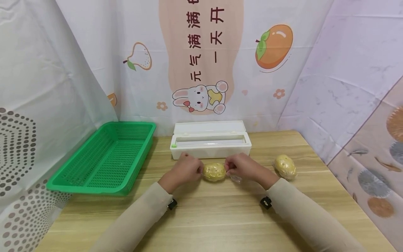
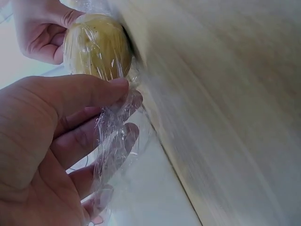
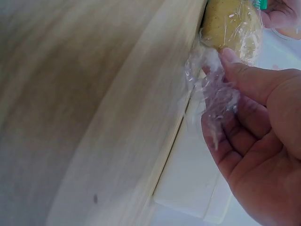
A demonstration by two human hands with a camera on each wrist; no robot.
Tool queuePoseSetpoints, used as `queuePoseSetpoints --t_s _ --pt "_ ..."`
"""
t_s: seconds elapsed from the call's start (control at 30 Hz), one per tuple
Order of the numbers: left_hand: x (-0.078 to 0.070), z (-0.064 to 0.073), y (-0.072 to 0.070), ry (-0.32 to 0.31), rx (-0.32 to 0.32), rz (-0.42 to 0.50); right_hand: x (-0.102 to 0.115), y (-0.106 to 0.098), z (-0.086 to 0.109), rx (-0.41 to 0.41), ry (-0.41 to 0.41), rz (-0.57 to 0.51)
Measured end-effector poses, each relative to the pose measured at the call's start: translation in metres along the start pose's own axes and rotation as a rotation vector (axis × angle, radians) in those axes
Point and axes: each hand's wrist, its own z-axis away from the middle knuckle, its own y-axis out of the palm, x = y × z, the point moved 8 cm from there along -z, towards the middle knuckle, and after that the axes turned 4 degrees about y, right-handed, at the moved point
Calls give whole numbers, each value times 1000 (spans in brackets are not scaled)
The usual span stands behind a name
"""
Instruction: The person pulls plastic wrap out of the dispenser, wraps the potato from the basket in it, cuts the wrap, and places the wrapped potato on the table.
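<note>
A potato wrapped in clear plastic film lies on the table between both hands. My left hand pinches the gathered film at the potato's left end, thumb against the index finger. At the other end my right hand pinches a crumpled twist of film between thumb and fingers. Loose film trails over the fingers of both hands in the wrist views. The film lies tight and creased over the potato.
Behind the hands stands a white cling film box, its lid raised and a roll inside. A green plastic basket is at the left. Another film-wrapped potato lies to the right, beyond my right wrist, on the wooden table.
</note>
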Motion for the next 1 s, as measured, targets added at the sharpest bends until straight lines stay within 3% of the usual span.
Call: queuePoseSetpoints --t_s 0.27,0.4,0.63,0.77,0.8,0.87,0.93,1.0 --pt "-2 1 -2 34 -42 -13 6 0 4 -10 -64 33" --pt "-2 1 -2 38 -66 -11 6 -1 6 -20 -56 11" --pt "6 9 -5 -84 -60 27 -10 3 9 32 14 -30" --pt "-1 21 -18 -122 -147 70 -15 1 8 44 36 -102" --pt "-4 25 -20 -129 -166 120 -15 0 8 44 37 -123" --pt "-14 33 -18 -149 -169 328 -16 -2 5 41 48 -160" --pt "-24 42 -10 -187 -131 634 -16 -3 2 39 81 -191" --pt "-35 51 5 -268 -62 986 -16 -3 -1 39 117 -219"
